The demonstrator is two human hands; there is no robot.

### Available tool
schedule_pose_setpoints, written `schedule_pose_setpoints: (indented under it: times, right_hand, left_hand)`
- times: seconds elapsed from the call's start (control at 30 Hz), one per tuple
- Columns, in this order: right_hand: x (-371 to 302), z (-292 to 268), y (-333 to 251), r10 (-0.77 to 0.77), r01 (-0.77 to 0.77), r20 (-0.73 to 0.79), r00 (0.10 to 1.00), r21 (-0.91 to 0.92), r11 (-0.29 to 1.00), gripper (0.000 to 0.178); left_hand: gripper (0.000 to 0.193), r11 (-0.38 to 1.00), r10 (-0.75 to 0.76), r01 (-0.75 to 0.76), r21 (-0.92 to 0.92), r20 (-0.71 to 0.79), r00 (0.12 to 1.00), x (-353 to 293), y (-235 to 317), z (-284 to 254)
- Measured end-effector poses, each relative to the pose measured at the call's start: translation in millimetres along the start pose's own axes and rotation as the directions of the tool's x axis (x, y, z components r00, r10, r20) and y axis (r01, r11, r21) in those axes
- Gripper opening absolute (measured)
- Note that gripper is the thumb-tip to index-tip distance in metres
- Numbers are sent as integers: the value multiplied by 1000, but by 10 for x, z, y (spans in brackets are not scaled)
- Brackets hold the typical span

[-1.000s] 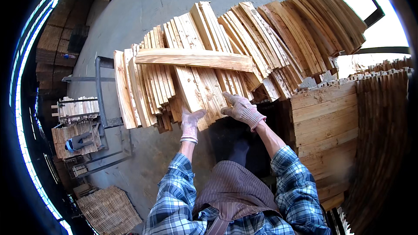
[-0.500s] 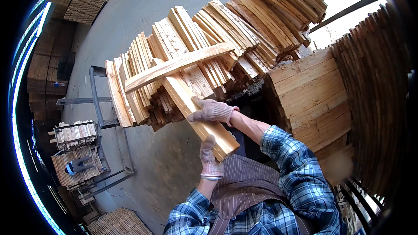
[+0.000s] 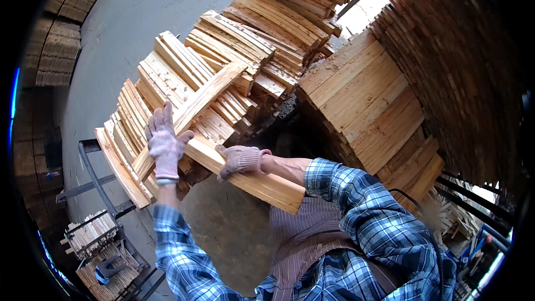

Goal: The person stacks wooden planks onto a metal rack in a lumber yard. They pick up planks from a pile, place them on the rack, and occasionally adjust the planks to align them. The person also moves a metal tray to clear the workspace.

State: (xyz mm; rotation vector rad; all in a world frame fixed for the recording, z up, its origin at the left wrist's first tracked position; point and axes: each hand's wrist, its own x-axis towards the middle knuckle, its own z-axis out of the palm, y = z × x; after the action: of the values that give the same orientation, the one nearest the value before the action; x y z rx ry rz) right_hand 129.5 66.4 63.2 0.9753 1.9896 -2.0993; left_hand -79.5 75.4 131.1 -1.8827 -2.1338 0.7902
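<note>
My right hand (image 3: 241, 163), in a pale knitted glove, is closed over the edge of a thick, light wooden board (image 3: 273, 188). The board slants from the stack down toward my apron, its near end by my waist. My left hand (image 3: 165, 147), gloved too, lies with fingers stretched out over a crosswise board (image 3: 209, 93). That board rests on top of the row of stacked boards (image 3: 167, 64), and my left palm hides part of it. Whether the left fingers press on it or only hover, I cannot tell.
A tall block of stacked planks (image 3: 362, 106) stands close on my right, with a darker wall of stacked wood (image 3: 457, 78) behind. A metal frame (image 3: 100, 175) edges the row's left end. Slatted piles (image 3: 92, 234) lie at lower left; more bundles (image 3: 61, 39) stand far left.
My left hand has left the near end of the board and reached forward and left to the crosswise board. My right hand keeps its grip on the slanting board. The view has shifted.
</note>
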Motion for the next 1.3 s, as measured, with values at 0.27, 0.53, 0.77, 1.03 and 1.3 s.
schedule_pose_setpoints:
  times: [0.27,0.53,0.77,1.03,1.3]
  right_hand:
    - [-839,-152,641,-55,-9,104,993,534,845,90]
    - [-2518,-416,1645,202,-192,-272,941,63,979,107]
    - [-2553,-878,2992,222,-578,-752,620,-246,778,94]
    - [-2024,-921,4118,206,-706,-826,525,-288,647,82]
    - [-2083,-963,4152,209,-701,-844,494,-245,669,91]
  left_hand:
    - [104,681,142,193,-706,386,911,287,53,10]
    - [77,-517,143,221,-827,171,975,-638,1134,-339]
    - [77,-790,407,427,-440,146,902,-864,2759,66]
    - [77,-619,560,651,-439,334,758,-818,3528,325]
    - [87,-471,533,649,-598,393,749,-585,3484,150]
